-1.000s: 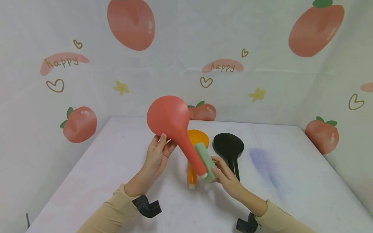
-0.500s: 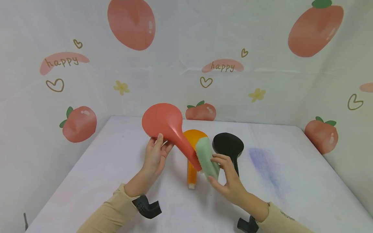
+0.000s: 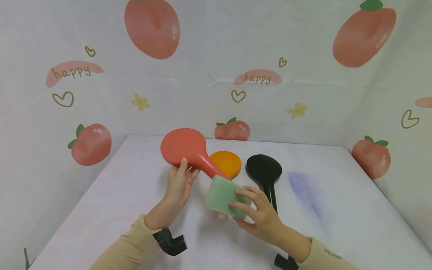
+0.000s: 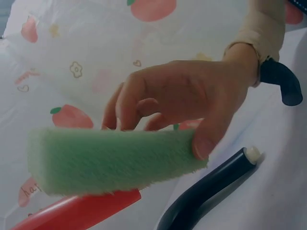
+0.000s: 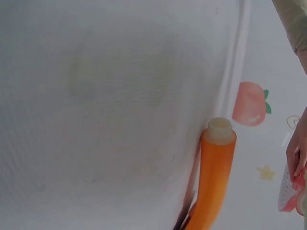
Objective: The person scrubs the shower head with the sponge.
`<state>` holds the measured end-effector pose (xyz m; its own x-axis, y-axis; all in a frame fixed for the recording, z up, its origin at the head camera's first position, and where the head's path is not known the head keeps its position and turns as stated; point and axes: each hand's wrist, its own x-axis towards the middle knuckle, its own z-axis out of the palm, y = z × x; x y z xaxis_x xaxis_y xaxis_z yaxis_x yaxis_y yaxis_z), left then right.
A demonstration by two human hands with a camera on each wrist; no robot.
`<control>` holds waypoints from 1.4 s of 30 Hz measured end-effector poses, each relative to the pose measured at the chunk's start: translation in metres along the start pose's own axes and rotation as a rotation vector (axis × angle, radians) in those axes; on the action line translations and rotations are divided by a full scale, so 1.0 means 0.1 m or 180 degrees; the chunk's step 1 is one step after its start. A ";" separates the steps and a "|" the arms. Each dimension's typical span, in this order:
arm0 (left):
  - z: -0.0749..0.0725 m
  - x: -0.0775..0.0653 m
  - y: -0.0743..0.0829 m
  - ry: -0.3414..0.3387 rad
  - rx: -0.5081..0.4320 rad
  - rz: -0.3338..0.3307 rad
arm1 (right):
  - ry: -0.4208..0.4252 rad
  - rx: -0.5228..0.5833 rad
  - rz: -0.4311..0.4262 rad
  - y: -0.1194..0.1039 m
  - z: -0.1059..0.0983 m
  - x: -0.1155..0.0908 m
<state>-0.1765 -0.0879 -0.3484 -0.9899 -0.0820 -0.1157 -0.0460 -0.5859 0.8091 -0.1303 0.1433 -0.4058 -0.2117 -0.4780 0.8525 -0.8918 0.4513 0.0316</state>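
Note:
My left hand (image 3: 179, 187) holds a red shower head (image 3: 183, 144) by its round head, thumb on the near rim and fingers beneath. Its back faces up, and the handle slopes down to the right. My right hand (image 3: 261, 215) grips a pale green sponge (image 3: 221, 197) between thumb and fingers, broad face toward the head camera. In that view the sponge covers the end of the red handle. The left wrist view has the sponge (image 4: 115, 160) edge-on, right against the red handle (image 4: 76, 211). A white, perforated face of the red shower head (image 5: 288, 194) shows in the right wrist view.
On the white table (image 3: 121, 210) an orange shower head (image 3: 227, 163) lies behind the sponge, partly covered. To its right lies a black shower head (image 3: 264, 168), its handle partly behind my right hand. A fruit-printed cloth (image 3: 202, 56) hangs behind the table.
The red shower head has sunk down and left, tilting flatter. The sponge has turned from edge-on to broad side and shifted left and down over the handle's end; my right hand's fingers are more spread.

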 end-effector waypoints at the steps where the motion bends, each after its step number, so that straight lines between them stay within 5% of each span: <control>1: 0.00 0.00 0.00 0.0005 -0.0013 -0.0003 | -0.0002 -0.0051 -0.0060 -0.01 0.00 0.00; 4: 0.00 -0.01 0.01 0.0047 -0.0059 -0.0014 | 0.0045 -0.0115 -0.0089 -0.02 -0.01 0.02; 7: 0.00 -0.01 0.01 0.0102 -0.0097 -0.0018 | 0.0067 0.0030 0.0193 -0.04 -0.03 0.05; 14: 0.01 -0.02 0.00 0.0101 -0.0182 0.0011 | 0.0012 0.0618 0.1478 -0.06 -0.10 0.05; 23: 0.05 -0.07 0.00 -0.0001 -0.0235 0.0028 | -0.0007 0.2173 0.2885 -0.07 -0.08 0.05; 31: 0.03 -0.06 -0.03 -0.0142 -0.0138 0.0144 | 0.0066 0.2542 0.3187 -0.07 -0.11 0.12; 42: -0.03 -0.06 -0.07 -0.0267 0.0175 0.0185 | 0.0028 0.1709 0.3139 0.11 -0.16 0.09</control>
<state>-0.1697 -0.0856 -0.3546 -0.9987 -0.0455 -0.0210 0.0067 -0.5369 0.8436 -0.1353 0.1558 -0.3889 -0.9193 -0.0850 0.3842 -0.3931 0.2452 -0.8862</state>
